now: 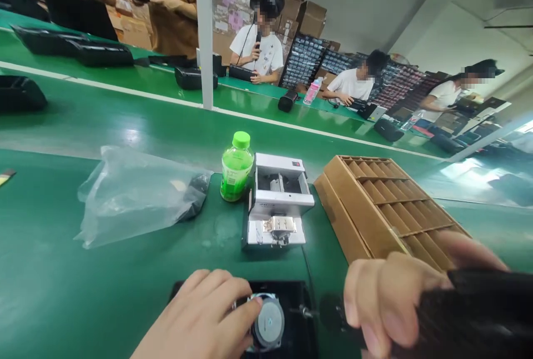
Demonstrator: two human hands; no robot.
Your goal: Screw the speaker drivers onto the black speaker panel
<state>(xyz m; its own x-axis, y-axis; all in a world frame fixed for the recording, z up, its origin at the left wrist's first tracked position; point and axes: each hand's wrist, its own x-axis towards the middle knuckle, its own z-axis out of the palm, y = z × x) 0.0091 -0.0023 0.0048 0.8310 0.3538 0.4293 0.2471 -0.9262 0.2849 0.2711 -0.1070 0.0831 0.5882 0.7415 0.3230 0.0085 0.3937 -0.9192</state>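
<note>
My left hand grips the edge of a round grey speaker-like part set in a flat black housing on the green belt. My right hand is at the lower right, its fingers wrapped around a large black object with a soft, blurred surface. Its shape is hard to tell. A short black stub lies between my hands, beside the housing. Just ahead of them stands a white open-topped metal machine.
A green-capped bottle and a clear plastic bag stand beside the machine. A cardboard divider tray lies to the right. Beyond a white-edged green belt, several co-workers sit or stand among black items and stacked cartons.
</note>
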